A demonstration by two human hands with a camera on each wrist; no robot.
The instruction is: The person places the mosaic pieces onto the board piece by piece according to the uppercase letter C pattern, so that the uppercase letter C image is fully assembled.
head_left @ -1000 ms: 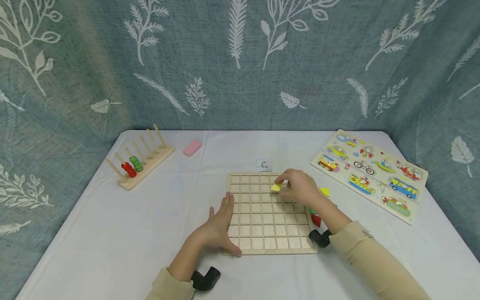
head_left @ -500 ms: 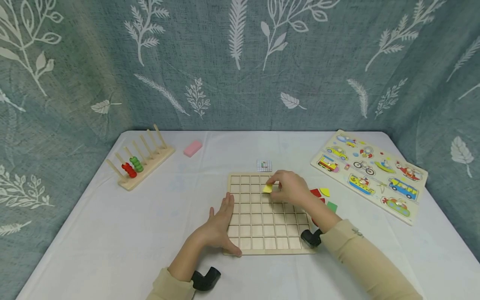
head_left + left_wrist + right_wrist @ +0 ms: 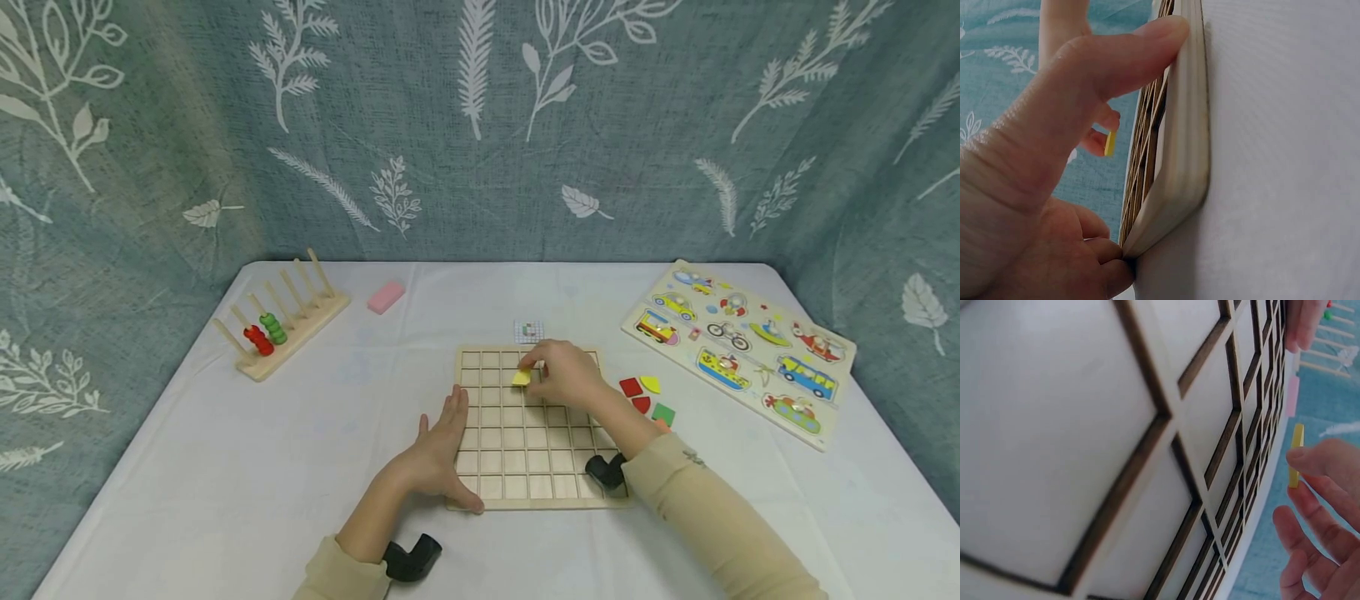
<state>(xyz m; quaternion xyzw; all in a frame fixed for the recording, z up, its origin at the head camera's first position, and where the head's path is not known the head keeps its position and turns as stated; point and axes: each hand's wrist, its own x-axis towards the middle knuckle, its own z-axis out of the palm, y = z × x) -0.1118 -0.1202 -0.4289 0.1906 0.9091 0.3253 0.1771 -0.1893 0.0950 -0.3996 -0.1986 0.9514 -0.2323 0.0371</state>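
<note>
Yellow thin flat piece pinched over pale wooden grid board

Right hand: thumb and fingertips closed to the piece's thickness, holding it above the board's far rows, clear of the surface. Left hand: fingers straight, thumb spread wide, braced along the board's left edge. Board: square cells, dark-sided dividers, rounded corner. Right of it, on white-cloth bench: flat red square, green square.
</note>
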